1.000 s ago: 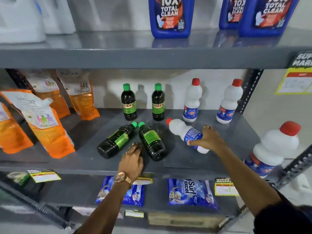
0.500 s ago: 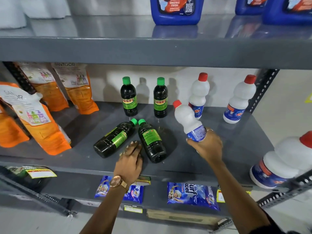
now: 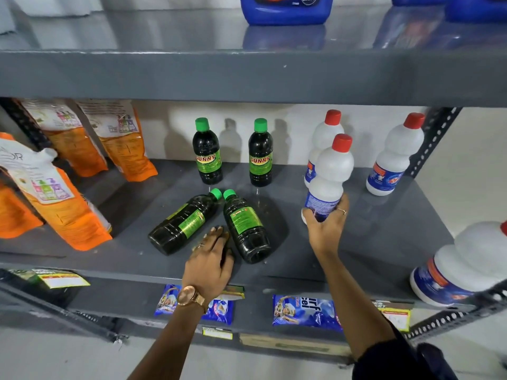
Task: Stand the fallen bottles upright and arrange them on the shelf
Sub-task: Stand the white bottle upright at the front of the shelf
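My right hand (image 3: 325, 229) grips the base of a white red-capped bottle (image 3: 330, 174) and holds it nearly upright above the grey shelf (image 3: 370, 242), in front of another white bottle (image 3: 322, 133). Two dark green-capped bottles lie on their sides mid-shelf, caps almost touching: a left lying bottle (image 3: 183, 222) and a right lying bottle (image 3: 245, 229). My left hand (image 3: 211, 264) rests flat on the shelf between their bases, fingers apart, touching or nearly touching both. Two dark bottles stand upright behind, the left one (image 3: 207, 152) and the right one (image 3: 260, 153).
A third white bottle (image 3: 392, 157) stands at the back right, and a larger one (image 3: 463, 267) at the right front edge. Orange refill pouches (image 3: 55, 196) lean at the left. Blue jugs (image 3: 286, 9) sit on the upper shelf; detergent sachets (image 3: 304, 311) lie below.
My right hand has lifted the white bottle off the shelf and turned it from lying to nearly upright, moving it back and right. My left hand has stayed between the two lying bottles.
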A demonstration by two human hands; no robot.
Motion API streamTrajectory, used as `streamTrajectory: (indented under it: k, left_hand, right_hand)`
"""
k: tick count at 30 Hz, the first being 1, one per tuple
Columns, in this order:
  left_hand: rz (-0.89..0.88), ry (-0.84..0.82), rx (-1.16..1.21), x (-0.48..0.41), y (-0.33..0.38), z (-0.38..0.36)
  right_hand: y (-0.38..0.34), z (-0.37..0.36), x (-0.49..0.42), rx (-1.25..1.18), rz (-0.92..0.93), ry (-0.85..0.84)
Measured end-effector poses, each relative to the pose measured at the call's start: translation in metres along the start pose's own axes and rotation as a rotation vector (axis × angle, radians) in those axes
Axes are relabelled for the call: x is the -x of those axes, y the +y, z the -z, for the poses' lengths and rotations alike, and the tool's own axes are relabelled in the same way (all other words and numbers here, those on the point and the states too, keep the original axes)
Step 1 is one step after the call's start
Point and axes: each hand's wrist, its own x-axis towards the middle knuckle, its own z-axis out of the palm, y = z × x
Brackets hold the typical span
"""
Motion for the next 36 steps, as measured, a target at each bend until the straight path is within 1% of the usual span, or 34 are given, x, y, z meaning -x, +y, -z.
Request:
streamTrajectory:
  k: [4,7,13,16,21,25,27,29,33,36]
  left_hand:
    - [-0.004,-0.004,0.003,-0.001,0.000,-0.001]
    - [-0.006,-0.004,0.007,0.000,0.001,0.000]
    - [-0.001,-0.012,0.003,0.002,0.003,0.004]
    - [-0.004,-0.012,0.005,0.003,0.005,0.005]
    - [-0.008,-0.014,0.004,0.003,0.005,0.005]
    - [-0.025,0.000,0.007,0.004,0.006,0.005]
    - [-0.027,0.001,0.005,0.004,0.007,0.005]
    - [-0.025,0.001,0.008,0.004,0.007,0.006]
    - [-0.025,0.002,0.009,0.005,0.007,0.006]
    - [-0.025,0.011,0.013,0.005,0.007,0.005]
  right_hand:
    - [0.004,0.004,0.004,0.065,0.056,-0.051]
    - [0.001,0.004,0.004,0.023,0.021,-0.096]
    - [-0.001,0.008,-0.001,-0.009,-0.008,-0.084]
    - [0.001,0.009,-0.002,0.020,0.019,-0.110]
    - [0.011,0.024,0.002,0.053,-0.047,-0.195]
    - [0.006,0.027,0.005,0.065,-0.034,-0.119]
    - [0.004,0.026,0.006,0.112,-0.038,-0.087]
    - [0.004,0.026,0.006,0.147,-0.019,-0.104]
    - [0.012,0.032,0.007,0.089,-0.058,-0.192]
    - [0.011,0.033,0.009,0.107,-0.046,-0.158]
